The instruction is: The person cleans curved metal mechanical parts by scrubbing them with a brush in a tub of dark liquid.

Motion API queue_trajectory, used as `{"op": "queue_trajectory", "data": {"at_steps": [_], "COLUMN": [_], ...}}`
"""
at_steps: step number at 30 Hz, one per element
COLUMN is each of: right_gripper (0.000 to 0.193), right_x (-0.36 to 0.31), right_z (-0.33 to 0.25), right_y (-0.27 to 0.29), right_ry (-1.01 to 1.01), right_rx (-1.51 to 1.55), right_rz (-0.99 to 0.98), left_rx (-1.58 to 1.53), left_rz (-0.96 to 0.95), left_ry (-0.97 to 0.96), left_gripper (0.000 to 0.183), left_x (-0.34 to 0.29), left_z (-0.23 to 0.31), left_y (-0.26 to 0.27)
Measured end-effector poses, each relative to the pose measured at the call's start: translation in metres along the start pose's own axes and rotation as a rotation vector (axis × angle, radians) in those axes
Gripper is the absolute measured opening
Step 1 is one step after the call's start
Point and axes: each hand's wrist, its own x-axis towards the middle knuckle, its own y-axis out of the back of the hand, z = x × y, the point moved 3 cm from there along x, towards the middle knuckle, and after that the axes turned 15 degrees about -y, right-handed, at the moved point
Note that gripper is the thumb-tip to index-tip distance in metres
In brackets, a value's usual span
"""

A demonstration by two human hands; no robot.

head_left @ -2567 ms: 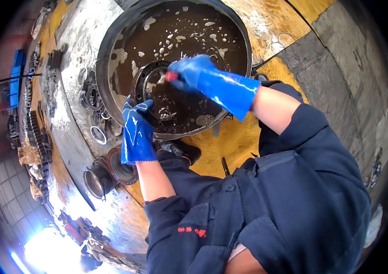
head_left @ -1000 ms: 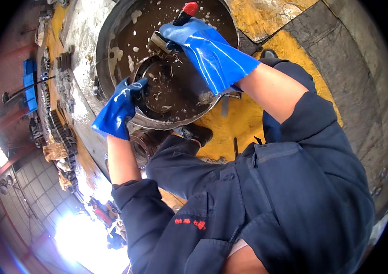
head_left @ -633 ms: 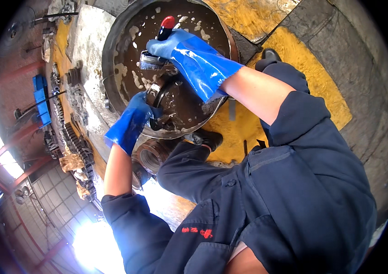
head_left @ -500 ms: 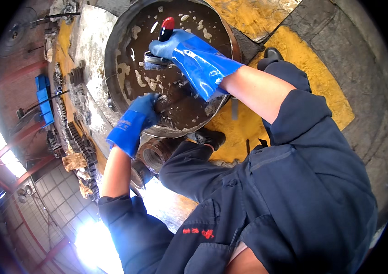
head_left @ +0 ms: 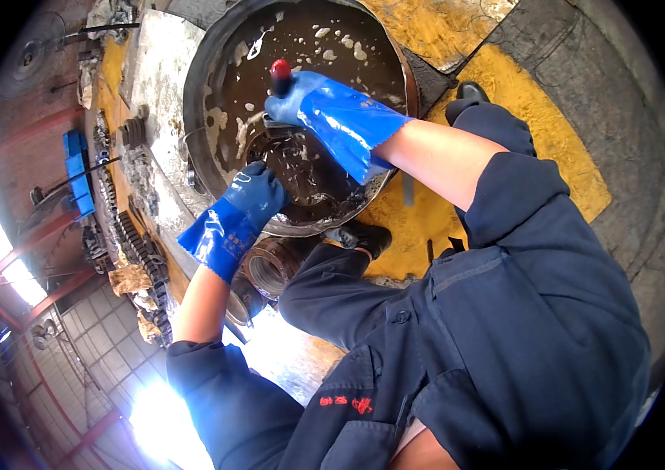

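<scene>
A wide round metal tub (head_left: 195, 86) holds dark brown liquid with patches of pale foam. Over it, my right hand (head_left: 301, 98), in a long blue rubber glove, is closed around a brush (head_left: 280, 77) with a red and black handle. The brush's head is mostly hidden below the glove. My left hand (head_left: 260, 192), gloved alike, has its fingers curled over the near left edge of a dark, wet, round part (head_left: 301, 160) at the liquid's surface. The part's lower side is hidden in the liquid, and its exact kind cannot be made out.
Rusty ring-shaped metal parts (head_left: 266, 270) stand by the tub's near side, beside my boot (head_left: 368, 237). A blue bin (head_left: 76, 172) and a row of dark metal parts (head_left: 133, 243) lie at the left. Yellow-painted floor (head_left: 536, 125) spreads to the right.
The brush has come down closer to the left hand, its handle now more upright. The round part shows more at the surface, and the left hand has turned and shifted slightly right.
</scene>
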Motion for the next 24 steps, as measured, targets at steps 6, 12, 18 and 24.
{"op": "queue_trajectory", "data": {"at_steps": [6,12,18,24], "right_gripper": [0.05,0.055,0.043,0.047], "right_x": [-0.002,-0.009,0.022,-0.063], "right_z": [0.012,0.023,0.061,0.044], "right_y": [-0.008,-0.024,-0.04,-0.017], "right_ry": [-0.023,-0.017,0.005,0.131], "right_rx": [-0.113,-0.109,-0.021,0.182], "right_rz": [-0.071,-0.105,-0.107,-0.361], "left_rx": [0.028,-0.886,-2.091,-2.24], "left_rz": [0.207,1.218,1.601,1.738], "left_ry": [0.353,1.526,1.311,1.534], "left_gripper": [0.037,0.052,0.054,0.062], "left_x": [0.003,-0.053,0.012,0.033], "left_z": [0.007,0.058,0.06,0.06], "left_y": [0.051,-0.075,-0.095,-0.03]}}
